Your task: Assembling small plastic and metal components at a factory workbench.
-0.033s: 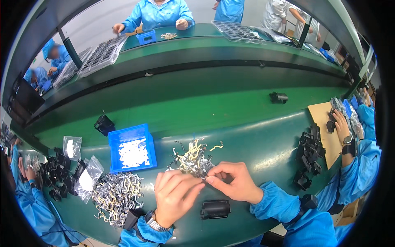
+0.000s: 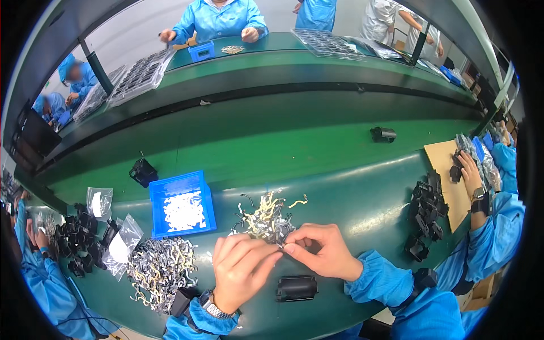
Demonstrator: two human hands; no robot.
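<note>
Head view. Nothing shifted against the earlier picture from the same instant: hands, pile and housing all lie alike, so the fiddling at the pile's edge stands at the same point.

Left hand [image 2: 241, 272] half closed, fingers bunched, tips pinching toward the right. Right hand [image 2: 317, 252] curled likewise, thumb and forefinger meeting the left's tips. Between them a small metal piece [image 2: 281, 245], gripped from both sides and too small to make out in shape.

Just at 12 o'clock of the hands, touching the fingertips, a loose tangle of clips [image 2: 266, 218]: thin bent strips, pale gold and silver, ends sticking out every way. At 6 o'clock, just beside the wrists, a black housing [image 2: 296, 288] lying on its side on the green table [image 2: 351, 198]. At 9 o'clock a bigger heap of grey clips [image 2: 161, 269]; at 10 o'clock a blue bin [image 2: 182, 229] of white bits. Well apart at 3 o'clock, stacked black parts [image 2: 425, 209] near another person's sleeve.
</note>
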